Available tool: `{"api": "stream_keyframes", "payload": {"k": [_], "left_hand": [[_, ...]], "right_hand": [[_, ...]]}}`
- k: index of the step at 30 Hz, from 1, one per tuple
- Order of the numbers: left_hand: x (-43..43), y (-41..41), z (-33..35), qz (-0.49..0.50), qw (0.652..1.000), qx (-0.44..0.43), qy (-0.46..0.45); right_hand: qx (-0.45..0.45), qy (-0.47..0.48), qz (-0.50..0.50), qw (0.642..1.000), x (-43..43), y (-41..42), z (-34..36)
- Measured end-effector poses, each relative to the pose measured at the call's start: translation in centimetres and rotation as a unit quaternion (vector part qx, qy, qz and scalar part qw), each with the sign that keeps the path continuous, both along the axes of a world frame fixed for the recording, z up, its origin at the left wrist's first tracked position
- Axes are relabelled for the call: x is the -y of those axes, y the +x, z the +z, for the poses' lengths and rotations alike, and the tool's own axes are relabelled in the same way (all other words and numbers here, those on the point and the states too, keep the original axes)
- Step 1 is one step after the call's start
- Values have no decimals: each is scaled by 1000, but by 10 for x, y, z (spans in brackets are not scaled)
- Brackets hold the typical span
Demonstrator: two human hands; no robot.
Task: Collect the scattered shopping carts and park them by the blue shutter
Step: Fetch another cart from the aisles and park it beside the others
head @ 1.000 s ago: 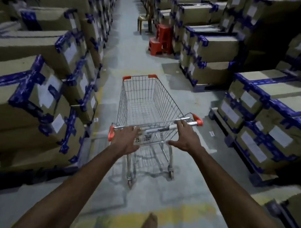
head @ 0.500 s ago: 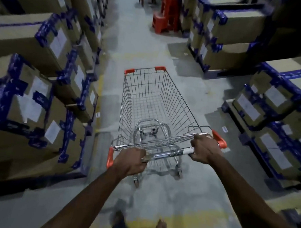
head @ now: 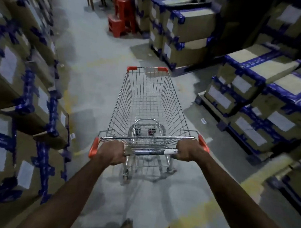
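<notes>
Head: hands tight around cart handle

The silver wire shopping cart is shiny bare metal with glossy orange plastic corner caps; brown cardboard boxes look matt under slick blue tape; the grey concrete floor is dull and scuffed

Silver wire cart, orange corner caps; brown boxes, blue tape; red stools.
</notes>
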State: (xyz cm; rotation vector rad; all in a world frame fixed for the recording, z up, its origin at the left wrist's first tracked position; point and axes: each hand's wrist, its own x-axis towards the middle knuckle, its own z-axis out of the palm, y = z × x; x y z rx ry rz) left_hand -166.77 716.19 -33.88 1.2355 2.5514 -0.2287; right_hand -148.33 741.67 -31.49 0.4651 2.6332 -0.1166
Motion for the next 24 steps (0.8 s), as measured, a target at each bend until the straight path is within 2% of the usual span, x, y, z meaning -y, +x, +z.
{"api": "stream_keyframes", "payload": {"k": [12, 17, 24], "left_hand": [[-77, -28, 1, -203, 979, 16, -1], [-131, 11, 4, -294, 956, 2, -9], [-204, 96, 3, -423, 906, 5, 0]], "right_hand": [[-35, 16, -203, 978, 15, 66, -13], [-17, 29, -280, 960, 15, 125, -11], [-23, 39, -420, 906, 33, 229, -5]]}}
